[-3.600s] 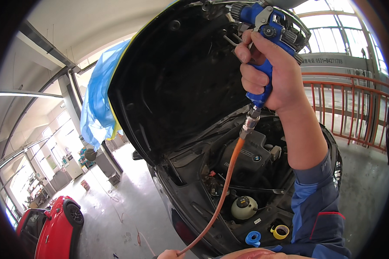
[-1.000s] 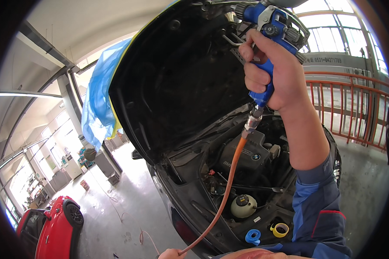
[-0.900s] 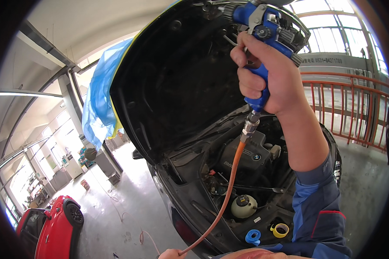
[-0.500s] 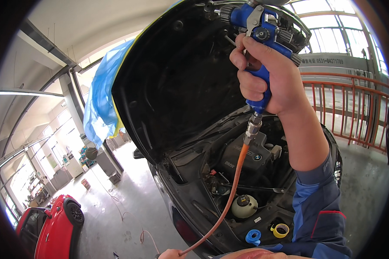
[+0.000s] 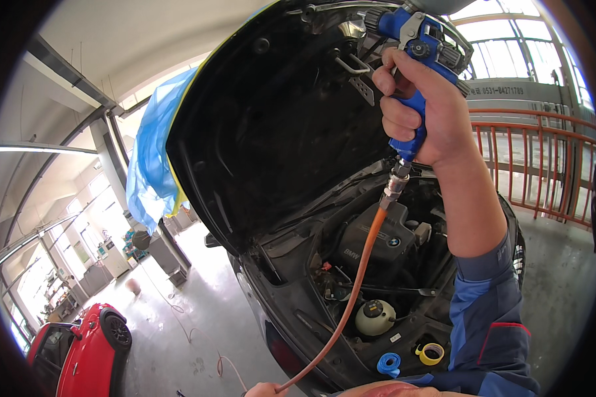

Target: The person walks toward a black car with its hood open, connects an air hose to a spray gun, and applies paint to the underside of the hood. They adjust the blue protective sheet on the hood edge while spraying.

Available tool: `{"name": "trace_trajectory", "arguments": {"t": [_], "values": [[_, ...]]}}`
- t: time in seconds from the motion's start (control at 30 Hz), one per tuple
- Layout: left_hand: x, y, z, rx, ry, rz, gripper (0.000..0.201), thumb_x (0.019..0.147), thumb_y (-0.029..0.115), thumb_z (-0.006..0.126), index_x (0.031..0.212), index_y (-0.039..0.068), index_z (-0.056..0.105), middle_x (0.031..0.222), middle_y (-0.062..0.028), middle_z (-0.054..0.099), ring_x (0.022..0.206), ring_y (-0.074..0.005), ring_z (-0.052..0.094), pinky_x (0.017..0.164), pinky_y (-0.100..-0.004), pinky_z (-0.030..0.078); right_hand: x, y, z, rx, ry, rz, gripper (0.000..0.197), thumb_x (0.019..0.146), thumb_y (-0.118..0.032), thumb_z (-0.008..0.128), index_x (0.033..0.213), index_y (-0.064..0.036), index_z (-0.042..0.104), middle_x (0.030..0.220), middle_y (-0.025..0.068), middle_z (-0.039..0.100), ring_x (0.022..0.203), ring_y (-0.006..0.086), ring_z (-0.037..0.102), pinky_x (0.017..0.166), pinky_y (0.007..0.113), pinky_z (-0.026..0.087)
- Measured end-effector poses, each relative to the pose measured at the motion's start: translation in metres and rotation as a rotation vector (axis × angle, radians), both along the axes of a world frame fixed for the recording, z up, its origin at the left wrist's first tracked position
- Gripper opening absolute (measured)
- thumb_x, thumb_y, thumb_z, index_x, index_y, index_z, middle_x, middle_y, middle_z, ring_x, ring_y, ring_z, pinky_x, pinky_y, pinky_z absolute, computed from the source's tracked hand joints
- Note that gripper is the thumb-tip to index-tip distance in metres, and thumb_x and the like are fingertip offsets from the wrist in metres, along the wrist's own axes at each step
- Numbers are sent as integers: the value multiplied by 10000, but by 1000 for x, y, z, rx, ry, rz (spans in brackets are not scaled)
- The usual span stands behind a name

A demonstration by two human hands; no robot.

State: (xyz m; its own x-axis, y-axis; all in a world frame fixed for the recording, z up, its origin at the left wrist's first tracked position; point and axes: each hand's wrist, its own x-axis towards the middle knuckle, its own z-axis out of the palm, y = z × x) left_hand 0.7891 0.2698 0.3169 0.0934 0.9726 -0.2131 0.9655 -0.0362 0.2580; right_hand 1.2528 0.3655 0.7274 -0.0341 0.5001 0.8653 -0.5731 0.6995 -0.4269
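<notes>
My right hand (image 5: 440, 109) is raised in front of the lifted black hood (image 5: 258, 126), its fingers wrapped round a blue spray gun (image 5: 409, 140). The gun's nozzle end points left, near the hood's upper edge, and a grey cup on top is cut off by the frame. A metal coupling (image 5: 396, 185) joins the handle to an orange air hose (image 5: 352, 298), which curves down across the engine bay. At the lower edge, my left hand (image 5: 266, 390) is closed round this hose, only partly in view.
The open engine bay holds an engine cover (image 5: 371, 241) and a round pale reservoir (image 5: 372, 319). Blue tape (image 5: 388, 363) and yellow tape (image 5: 431, 354) lie on its front edge. Blue film (image 5: 153, 152) drapes the hood's outside. A red car (image 5: 79, 354) stands left; orange railing (image 5: 543, 165) runs right.
My right hand and the spray gun have shifted a little right and slightly down along the hood. A metal bracket on the hood now shows beside the gun. My left hand has barely moved.
</notes>
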Motion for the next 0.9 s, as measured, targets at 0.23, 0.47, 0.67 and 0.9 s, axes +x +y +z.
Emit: {"name": "trace_trajectory", "arguments": {"t": [0.23,0.47,0.67,0.9], "values": [[5,-2,5,-5,-8,5,324,865,280,585,862,-19,711,799,-288,649,787,-462,635,718,-518,508,2,1,-4,-3,-5,1,175,1021,-255,467,1030,-86,511,832,4,521,442,27,367,401,194,302],[7,-4,9,-40,-2,10,269,838,218,583,861,-19,709,794,-291,645,773,-460,636,706,-513,511,3,7,0,3,-30,116,144,967,-214,547,962,-70,543,809,10,565,447,42,394,412,206,306],[8,-4,7,-30,-5,8,260,828,208,587,866,-18,710,790,-295,640,769,-465,635,701,-513,512,8,8,3,-10,46,35,146,995,-225,510,992,-80,525,821,2,535,447,28,383,399,194,301],[9,-5,8,0,-32,5,321,851,273,593,856,-28,703,783,-295,635,769,-473,624,700,-520,501,6,7,5,-65,98,-68,138,984,-220,529,972,-83,530,803,-7,539,464,25,396,406,193,309]]}}
